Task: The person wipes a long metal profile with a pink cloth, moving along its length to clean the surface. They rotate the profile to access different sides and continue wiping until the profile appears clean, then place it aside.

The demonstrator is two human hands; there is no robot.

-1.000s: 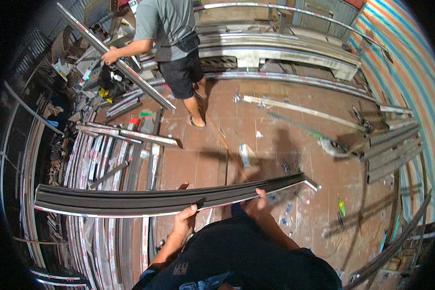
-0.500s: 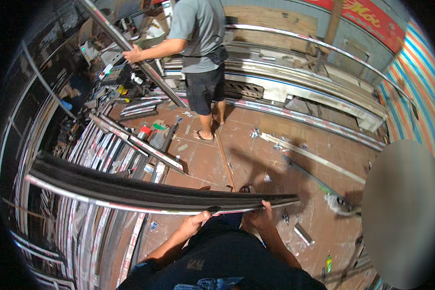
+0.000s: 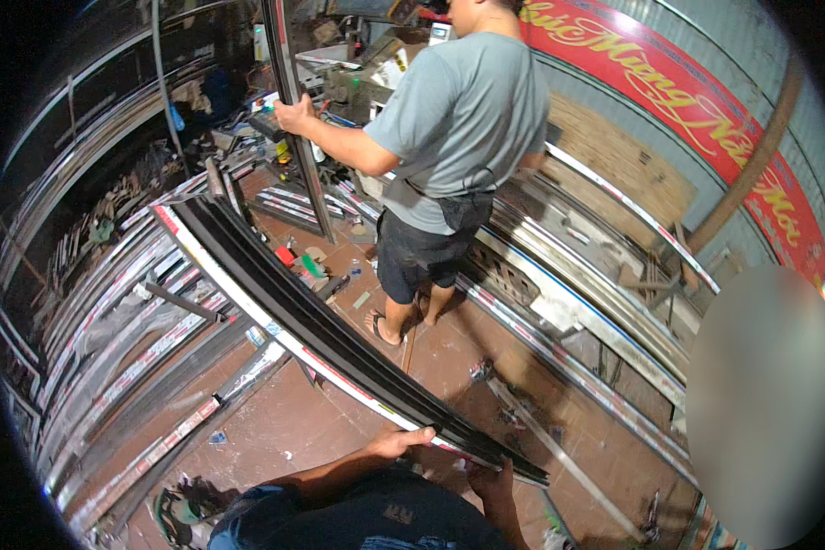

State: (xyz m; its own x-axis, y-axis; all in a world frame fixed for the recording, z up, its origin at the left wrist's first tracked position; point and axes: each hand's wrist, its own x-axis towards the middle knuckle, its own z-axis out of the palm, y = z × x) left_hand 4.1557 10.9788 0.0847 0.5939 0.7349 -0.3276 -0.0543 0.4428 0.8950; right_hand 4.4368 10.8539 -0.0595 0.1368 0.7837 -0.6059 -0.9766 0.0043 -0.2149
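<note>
A long dark metal profile (image 3: 312,332) with grooves and white-and-red film along its near edge slants across the view, from the upper left down to my body. My left hand (image 3: 400,443) is closed on its near edge, thumb on top. Closer to the profile's right end, my right hand (image 3: 493,478) grips the same edge, its fingers mostly hidden beneath. The profile is held above the floor, its far end over a pile of similar film-covered profiles (image 3: 147,357).
A co-worker (image 3: 472,137) in a grey shirt stands ahead, one hand on an upright metal profile (image 3: 310,174). To the right, a long machine bed (image 3: 559,293) carries bars under a red banner (image 3: 669,101). Offcuts and a pale strip (image 3: 564,458) lie on the tiled floor (image 3: 467,362).
The held profile has swung from nearly level to a steep slant, its far end pointing more forward. The co-worker appears closer, and the co-worker's profile stands more upright. My grips stay the same.
</note>
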